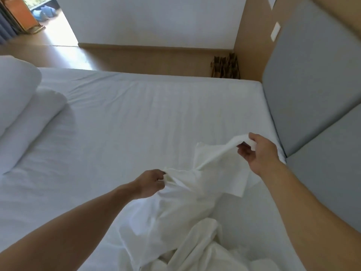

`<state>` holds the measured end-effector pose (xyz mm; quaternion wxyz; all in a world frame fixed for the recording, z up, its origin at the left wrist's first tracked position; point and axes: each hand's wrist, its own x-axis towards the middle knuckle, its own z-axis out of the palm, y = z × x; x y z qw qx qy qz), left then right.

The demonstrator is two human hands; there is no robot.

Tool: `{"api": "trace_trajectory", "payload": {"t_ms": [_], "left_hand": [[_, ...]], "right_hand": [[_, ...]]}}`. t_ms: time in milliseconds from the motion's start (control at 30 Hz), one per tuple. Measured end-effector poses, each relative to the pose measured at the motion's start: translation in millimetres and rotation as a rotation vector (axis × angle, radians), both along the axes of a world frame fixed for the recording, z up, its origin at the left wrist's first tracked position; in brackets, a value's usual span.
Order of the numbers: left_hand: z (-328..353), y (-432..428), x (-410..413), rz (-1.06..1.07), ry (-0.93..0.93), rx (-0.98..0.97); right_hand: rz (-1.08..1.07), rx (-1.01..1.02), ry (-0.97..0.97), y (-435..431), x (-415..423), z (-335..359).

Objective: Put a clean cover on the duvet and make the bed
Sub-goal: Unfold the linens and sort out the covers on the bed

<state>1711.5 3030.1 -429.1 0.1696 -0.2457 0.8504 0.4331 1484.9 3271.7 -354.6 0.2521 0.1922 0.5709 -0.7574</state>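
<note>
A white duvet cover (pixel 181 210) lies bunched on the bed's near right part, over the white fitted sheet (pixel 136 118). My left hand (pixel 150 183) grips a gathered fold of the cover at its left side. My right hand (pixel 257 153) pinches an edge of the same cover and lifts it above the mattress, near the headboard. The cloth stretches taut between both hands, and a flat corner hangs below the right one. A folded white duvet (pixel 23 114) lies stacked at the bed's left side.
A grey padded headboard (pixel 312 94) runs along the right. Beyond the bed's far edge are a wooden floor (pixel 136 57), a white wall and a patterned brown object (pixel 225 66) in the corner. A bright doorway opens at the far left.
</note>
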Motion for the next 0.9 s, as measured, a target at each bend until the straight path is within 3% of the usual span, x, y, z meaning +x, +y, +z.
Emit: {"api": "trace_trajectory", "payload": {"t_ms": [133,200,333,433,533,733,900], "left_hand": [[25,-2,17,-0.025,0.114,-0.145],[23,-7,21,-0.062,0.15,-0.241],[-2,-12,29,-0.133,0.042,-0.378],[-29,-5,37,-0.17,-0.117,-0.406],[-48,4,42,-0.203,-0.177,-0.447],[-84,3,35,-0.213,0.056,-0.57],[-102,14,8,-0.415,-0.149,-0.693]], "right_hand": [[0.08,-0.171,0.169,-25,-17,43],[0.223,-0.149,0.265,-35,-13,44],[0.558,0.311,0.399,-38,17,-6],[0.61,0.587,0.252,-18,38,-74],[0.528,0.647,0.02,5,59,-137],[0.194,0.569,-0.237,21,80,-212],[-0.002,0.325,-0.358,13,64,-233]]}}
